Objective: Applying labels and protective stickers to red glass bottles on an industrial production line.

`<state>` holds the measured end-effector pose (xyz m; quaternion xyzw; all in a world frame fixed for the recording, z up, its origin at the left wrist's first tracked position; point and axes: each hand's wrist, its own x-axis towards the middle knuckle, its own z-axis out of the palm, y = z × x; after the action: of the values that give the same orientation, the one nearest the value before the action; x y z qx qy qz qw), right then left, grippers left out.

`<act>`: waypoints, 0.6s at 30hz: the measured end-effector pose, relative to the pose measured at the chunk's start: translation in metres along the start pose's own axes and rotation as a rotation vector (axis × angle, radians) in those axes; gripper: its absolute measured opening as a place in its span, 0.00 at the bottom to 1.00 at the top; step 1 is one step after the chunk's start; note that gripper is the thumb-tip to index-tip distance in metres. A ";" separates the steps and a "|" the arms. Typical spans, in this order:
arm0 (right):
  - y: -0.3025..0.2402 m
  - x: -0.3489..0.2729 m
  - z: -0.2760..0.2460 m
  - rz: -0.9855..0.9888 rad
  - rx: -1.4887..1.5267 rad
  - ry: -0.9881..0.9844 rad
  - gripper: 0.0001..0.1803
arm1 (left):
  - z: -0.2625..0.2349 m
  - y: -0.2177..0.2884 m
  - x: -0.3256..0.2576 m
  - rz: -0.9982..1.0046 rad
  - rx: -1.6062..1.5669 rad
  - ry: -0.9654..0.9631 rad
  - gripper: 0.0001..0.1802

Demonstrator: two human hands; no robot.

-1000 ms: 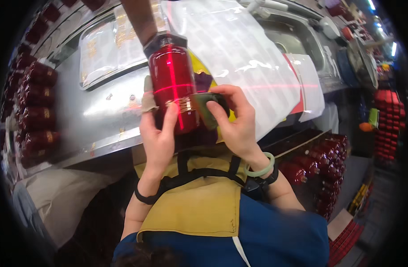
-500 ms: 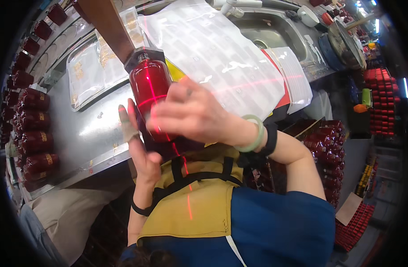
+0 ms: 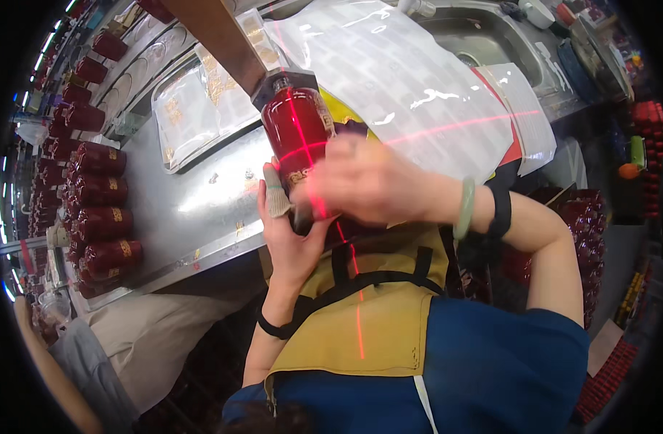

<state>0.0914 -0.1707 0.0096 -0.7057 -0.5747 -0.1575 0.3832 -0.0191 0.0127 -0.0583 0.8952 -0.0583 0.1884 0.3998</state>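
L hand (image 3: 291,235) has a full grip on the lower part of a red bottle (image 3: 296,134), palm under it, fingers wrapped round, one fingertip in a pale cloth sleeve. R hand (image 3: 367,181) lies across the bottle's front, blurred w/ motion; can't tell if it's closed on anything or just pressing/rubbing. The bottle is held up in front of the chest, above the near edge of the desk (image 3: 201,210), top end tilted away and meeting a brown sleeved arm (image 3: 215,36) coming in from above.

To do this well, I'd judge: keep the L grip firm and low so the glossy surface doesn't slip, let the R hand work evenly, and keep the bottle steady vs. the red laser cross falling on it.

Bottle: glossy deep red, cylindrical, gold band near the base. Desk: brushed steel, reflective. On it a steel tray (image 3: 201,108) w/ clear gold-printed sheets, plus a large clear plastic sheet (image 3: 404,79). Rows of similar red bottles (image 3: 100,195) lie at the left. Apron (image 3: 360,325): mustard fabric, black straps.
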 end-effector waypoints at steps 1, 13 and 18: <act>0.019 0.007 0.002 0.108 0.019 0.102 0.09 | -0.003 0.019 0.007 -0.034 -0.012 0.031 0.65; 0.057 0.036 -0.014 0.136 -0.150 0.165 0.11 | -0.003 -0.002 0.006 -0.117 -0.194 -0.051 0.60; 0.044 0.019 -0.007 -0.028 -0.229 0.133 0.08 | -0.003 -0.008 0.003 -0.132 -0.236 -0.042 0.61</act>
<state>0.1399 -0.1643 0.0109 -0.7246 -0.5362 -0.2741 0.3352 -0.0150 0.0206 -0.0614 0.8475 -0.0296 0.1347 0.5125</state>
